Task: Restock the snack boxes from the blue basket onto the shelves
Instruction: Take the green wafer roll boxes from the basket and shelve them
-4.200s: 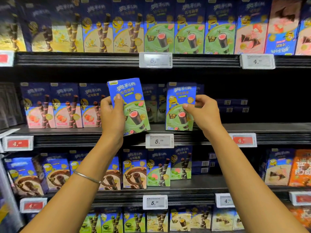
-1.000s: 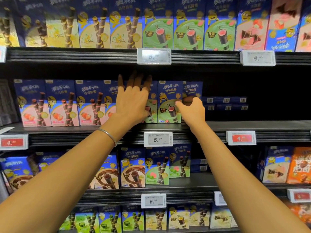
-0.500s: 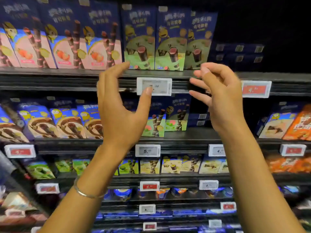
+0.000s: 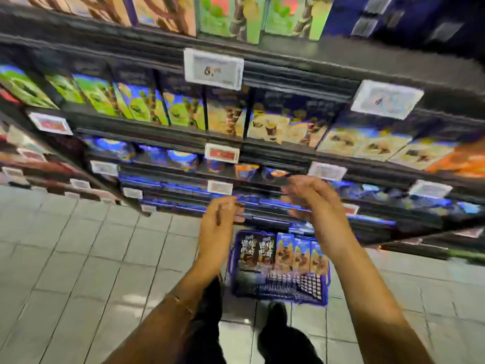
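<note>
A: Hands?
B: My left hand and right hand are both empty, fingers loose, above the basket on the floor.
A: Plan?
B: I'd take the upright boxes by their sides, one per hand.

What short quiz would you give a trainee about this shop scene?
1. True or false: the left hand and the right hand both hold nothing.
2. The blue basket stands: A on a counter, B on the tiled floor, C on a trolley.
3. What lies at the basket's far end?
Key: 1 true; 2 B; 3 snack boxes.
</note>
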Available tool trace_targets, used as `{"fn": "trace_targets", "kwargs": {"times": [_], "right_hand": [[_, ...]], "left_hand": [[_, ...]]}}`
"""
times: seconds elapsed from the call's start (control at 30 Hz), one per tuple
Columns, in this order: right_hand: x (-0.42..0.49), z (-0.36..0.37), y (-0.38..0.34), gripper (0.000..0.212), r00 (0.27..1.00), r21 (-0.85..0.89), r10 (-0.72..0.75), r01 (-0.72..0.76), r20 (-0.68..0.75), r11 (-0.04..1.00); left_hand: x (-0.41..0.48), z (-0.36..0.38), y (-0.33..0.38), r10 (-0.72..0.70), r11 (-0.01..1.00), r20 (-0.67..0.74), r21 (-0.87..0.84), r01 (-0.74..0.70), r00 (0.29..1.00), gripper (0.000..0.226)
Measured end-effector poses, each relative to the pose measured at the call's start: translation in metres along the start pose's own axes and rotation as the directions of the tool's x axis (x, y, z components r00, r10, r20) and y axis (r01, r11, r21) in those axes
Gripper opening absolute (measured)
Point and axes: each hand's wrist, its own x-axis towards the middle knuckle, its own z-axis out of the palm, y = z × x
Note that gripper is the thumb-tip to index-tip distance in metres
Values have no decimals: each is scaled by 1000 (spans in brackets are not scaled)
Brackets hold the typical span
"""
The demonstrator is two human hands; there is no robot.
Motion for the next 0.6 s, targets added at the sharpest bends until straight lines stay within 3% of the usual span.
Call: {"fn": "trace_targets", "kwargs": {"times": [0.1, 0.23, 0.4, 0.5, 0.6], "right_hand": [[8, -20, 73, 17, 976, -61, 214, -211, 32, 975], [20, -38, 175, 18, 918, -144, 396, -388, 29, 910], [26, -53, 312, 24, 905, -418, 417, -346, 89, 840], [37, -54, 398, 18, 894, -508, 432, -320, 116, 799], [66, -56, 492, 18, 896, -620, 428, -270, 118, 737]], "left_hand": [[-33, 15, -61, -284, 956, -54, -95, 278, 957, 25], [-63, 27, -125, -454, 891, -101, -64, 449, 885, 33], [-86, 34, -219, -558, 830, -96, -54, 556, 824, 39], [-92, 36, -294, -691, 722, -93, -87, 686, 716, 49], [-85, 35, -377, -747, 665, -76, -121, 737, 661, 55]]}}
